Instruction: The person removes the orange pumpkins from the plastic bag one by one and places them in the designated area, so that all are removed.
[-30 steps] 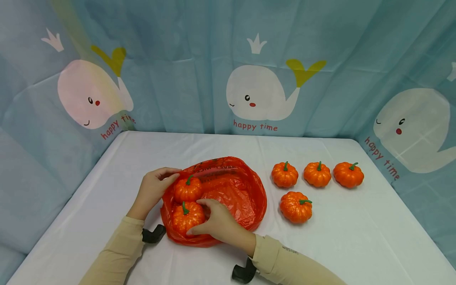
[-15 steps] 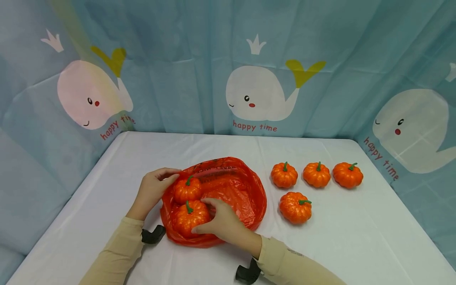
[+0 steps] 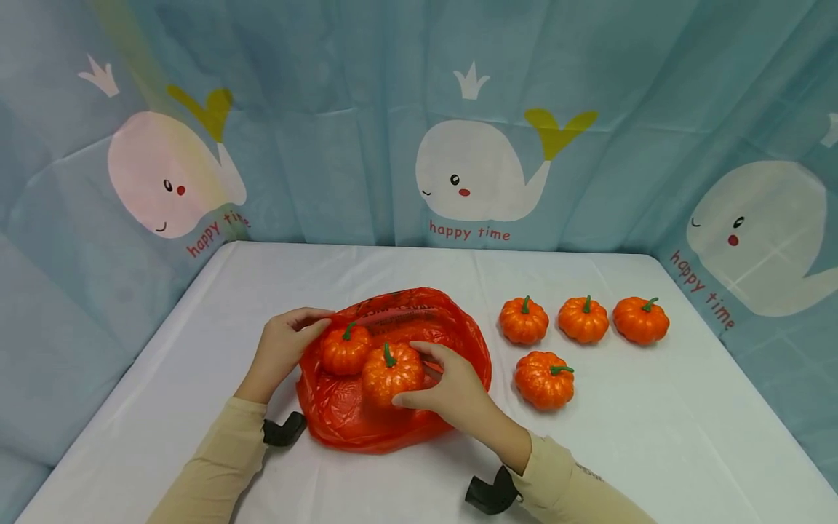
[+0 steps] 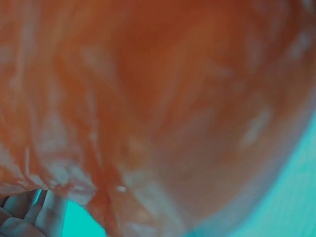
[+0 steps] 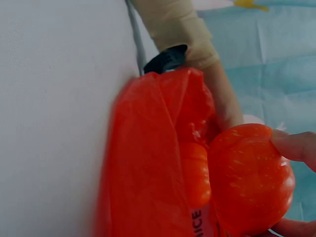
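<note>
Fingers of your right hand (image 3: 452, 382) are clamped on one pumpkin (image 3: 391, 377) at the open mouth of the red bag (image 3: 337, 422), while your left hand (image 3: 284, 346) pinches its rim. Better to hold this rim steady and move the pumpkin gently, so it does not drag the plastic.

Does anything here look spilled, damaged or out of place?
Nothing looks spilled or damaged. The red bag is wrinkled. Slightly odd: the nearest loose pumpkin sits out of line with the row of three pumpkins, its stem leaning sideways.
</note>
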`<state>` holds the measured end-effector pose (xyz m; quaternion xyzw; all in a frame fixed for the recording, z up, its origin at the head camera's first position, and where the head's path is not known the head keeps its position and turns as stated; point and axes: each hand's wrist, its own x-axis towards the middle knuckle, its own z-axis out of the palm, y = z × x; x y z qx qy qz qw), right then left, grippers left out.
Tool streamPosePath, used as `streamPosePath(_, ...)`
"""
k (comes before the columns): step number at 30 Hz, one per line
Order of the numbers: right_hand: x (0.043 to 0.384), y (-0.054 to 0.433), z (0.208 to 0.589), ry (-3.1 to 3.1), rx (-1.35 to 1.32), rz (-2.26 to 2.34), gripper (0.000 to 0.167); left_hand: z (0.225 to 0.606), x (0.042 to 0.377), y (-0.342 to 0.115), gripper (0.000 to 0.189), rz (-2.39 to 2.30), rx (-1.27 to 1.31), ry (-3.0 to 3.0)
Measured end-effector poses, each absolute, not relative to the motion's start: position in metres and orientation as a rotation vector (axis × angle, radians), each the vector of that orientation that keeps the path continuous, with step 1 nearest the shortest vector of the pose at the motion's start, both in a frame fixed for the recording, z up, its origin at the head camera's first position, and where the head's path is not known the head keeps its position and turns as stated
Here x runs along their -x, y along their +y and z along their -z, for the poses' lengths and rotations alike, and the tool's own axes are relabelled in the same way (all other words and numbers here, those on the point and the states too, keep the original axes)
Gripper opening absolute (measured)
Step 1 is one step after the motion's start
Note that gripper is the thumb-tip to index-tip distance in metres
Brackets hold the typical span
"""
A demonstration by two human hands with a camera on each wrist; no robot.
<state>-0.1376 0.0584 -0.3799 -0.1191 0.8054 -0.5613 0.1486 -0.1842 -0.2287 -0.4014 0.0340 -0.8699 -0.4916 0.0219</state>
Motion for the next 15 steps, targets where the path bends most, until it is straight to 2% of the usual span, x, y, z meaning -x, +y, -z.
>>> streamPosePath(9, 0.135, 0.084, 0.365, 2.334, 0.199, 1.682, 0.075, 0.402, 0.185, -0.229, 0.037, 1.511, -0.101, -2.696)
streamPosePath(15, 0.133, 0.100, 0.355, 2.357, 0.216, 1.694, 0.074, 0.402, 0.185, -0.229, 0.037, 1.501, -0.099, -2.694)
